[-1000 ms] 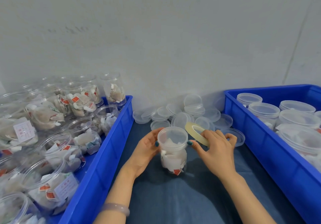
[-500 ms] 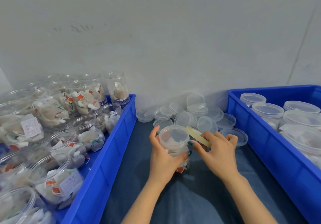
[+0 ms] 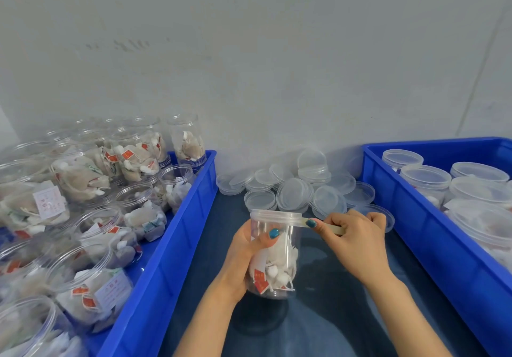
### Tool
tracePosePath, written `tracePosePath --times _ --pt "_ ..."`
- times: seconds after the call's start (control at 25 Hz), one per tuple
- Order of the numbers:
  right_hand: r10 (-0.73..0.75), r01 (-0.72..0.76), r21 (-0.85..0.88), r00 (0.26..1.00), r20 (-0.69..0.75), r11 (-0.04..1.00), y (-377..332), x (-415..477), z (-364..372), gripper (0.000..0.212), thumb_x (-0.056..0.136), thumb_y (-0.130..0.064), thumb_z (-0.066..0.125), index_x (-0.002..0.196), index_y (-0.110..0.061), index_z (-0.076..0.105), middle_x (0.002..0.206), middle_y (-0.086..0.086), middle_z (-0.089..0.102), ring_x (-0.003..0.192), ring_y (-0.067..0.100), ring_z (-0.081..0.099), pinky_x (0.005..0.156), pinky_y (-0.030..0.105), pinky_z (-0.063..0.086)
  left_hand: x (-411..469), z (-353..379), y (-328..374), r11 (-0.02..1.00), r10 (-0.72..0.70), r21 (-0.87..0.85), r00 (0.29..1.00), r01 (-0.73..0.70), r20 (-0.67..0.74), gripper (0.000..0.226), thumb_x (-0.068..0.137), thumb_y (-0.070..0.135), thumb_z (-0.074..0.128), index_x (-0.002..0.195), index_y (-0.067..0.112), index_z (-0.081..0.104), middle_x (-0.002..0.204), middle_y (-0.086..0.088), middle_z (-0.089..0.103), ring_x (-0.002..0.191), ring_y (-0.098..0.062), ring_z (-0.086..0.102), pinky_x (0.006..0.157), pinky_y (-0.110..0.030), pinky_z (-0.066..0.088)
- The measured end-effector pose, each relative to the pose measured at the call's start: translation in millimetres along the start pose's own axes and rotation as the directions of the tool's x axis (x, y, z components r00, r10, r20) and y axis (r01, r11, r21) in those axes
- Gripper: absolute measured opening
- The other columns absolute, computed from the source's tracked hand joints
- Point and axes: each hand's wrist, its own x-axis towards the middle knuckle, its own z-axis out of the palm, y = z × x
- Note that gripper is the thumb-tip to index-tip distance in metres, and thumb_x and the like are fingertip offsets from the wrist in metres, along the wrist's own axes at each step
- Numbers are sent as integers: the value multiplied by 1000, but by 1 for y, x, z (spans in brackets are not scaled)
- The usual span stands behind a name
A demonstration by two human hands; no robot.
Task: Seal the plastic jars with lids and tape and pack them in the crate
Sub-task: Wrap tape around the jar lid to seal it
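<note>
under right hand [image 3: 357, 243], tape [image 3: 333, 228] half-hidden.

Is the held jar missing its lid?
No, a clear lid caps the jar in the left hand; the right hand holds tape at its rim.

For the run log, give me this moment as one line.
left hand: grips jar | right hand: presses tape to lid | stage: sealing

a small packing workroom: a left blue crate [image 3: 166, 259] crammed with open clear jars [image 3: 91, 281] of sachets, a right blue crate [image 3: 432, 240] of lidded jars [image 3: 425, 176], loose clear lids [image 3: 293, 194] heaped on the blue bench cover [image 3: 332, 323] between them, a bare grey wall [image 3: 277, 65] behind
</note>
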Motion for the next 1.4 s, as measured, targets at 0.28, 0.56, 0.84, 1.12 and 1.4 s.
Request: tracePosePath --times 0.28,0.56,0.84,1.12,1.4 --pt "39 -43 41 996 83 998 -6 3 -2 72 75 -89 26 58 -28 62 49 -8 53 66 8 51 83 34 28 -4 -2 0 997 -73 -28 985 78 154 65 45 64 87 100 33 76 104 -2 74 99 -19 70 78 -34 57" --pt "124 -204 158 904 410 966 -7 3 -7 73 59 -97 31 74 -32 59 59 -23 62 61 5 58 64 30 46 -4 -9 -3 986 -77 159 991 59 110 86 54 73 77 124 25 60 120 -2 69 114 -20 64 92 -34 53" --pt "185 -260 231 935 302 938 -25 -2 -2 66 62 -90 33 80 -28 44 69 -13 63 69 11 58 58 32 38 1 3 -14 959 128 263 990 -107 -61 76 72 35 81 135 37 39 125 22 62 116 4 58 90 -18 50" --pt "-20 -28 160 956 292 987 -17 -3 -14 43 87 -68 28 91 -32 50 55 -8 50 65 16 52 57 27 30 6 15 -13 920 225 380 925 -97 -307 86 47 57 83 122 29 49 113 17 63 99 11 60 80 -10 48" --pt "-51 51 3 980 190 999 -7 5 -25 68 67 -83 30 89 -32 69 65 -18 57 84 21 45 67 29 28 -3 1 0 975 73 219 990 -44 -123 92 41 77 80 112 21 64 105 3 74 100 -14 69 75 -25 56"
